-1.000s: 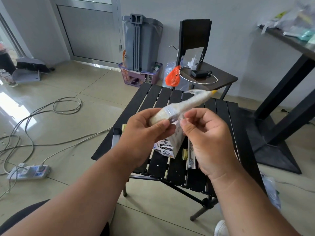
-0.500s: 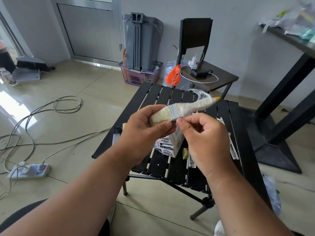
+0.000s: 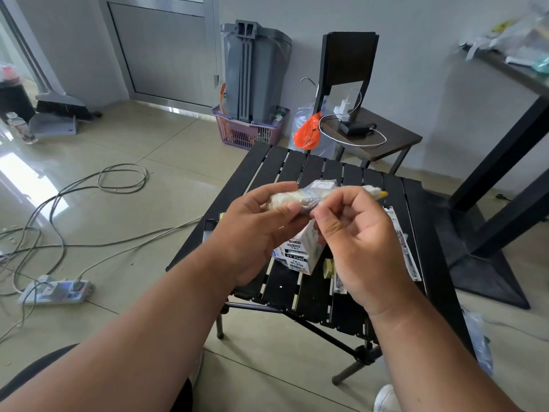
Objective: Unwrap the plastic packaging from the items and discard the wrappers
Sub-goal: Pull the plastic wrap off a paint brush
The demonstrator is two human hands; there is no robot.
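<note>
The long, cream-white item with a yellow tip, sealed in clear crinkly plastic wrap point(image 3: 309, 195), is in the air in front of me, held roughly level above a black slatted folding table point(image 3: 300, 171). My left hand point(image 3: 255, 230) grips its blunt end, fingers and thumb curled around it. My right hand point(image 3: 356, 242) is curled at the middle of the item, thumb and forefinger pinching at the plastic there; I cannot tell whether I have caught a loose edge or only the taut film. The yellow tip pokes out past my right knuckles. Beneath my hands, on the table, stands a white printed cardboard box point(image 3: 300, 254), and flat narrow packets with printed labels point(image 3: 401, 239) lie to its right. A grey plastic waste bin point(image 3: 255, 72) stands well apart against the far wall. I judge the unwrapping has barely begun. The risks from here: the slick film may slip from my pinch, or tear off in a small scrap. A sharp pull could also jerk the item out of my left hand, dropping it onto the box or through the table's slats.
</note>
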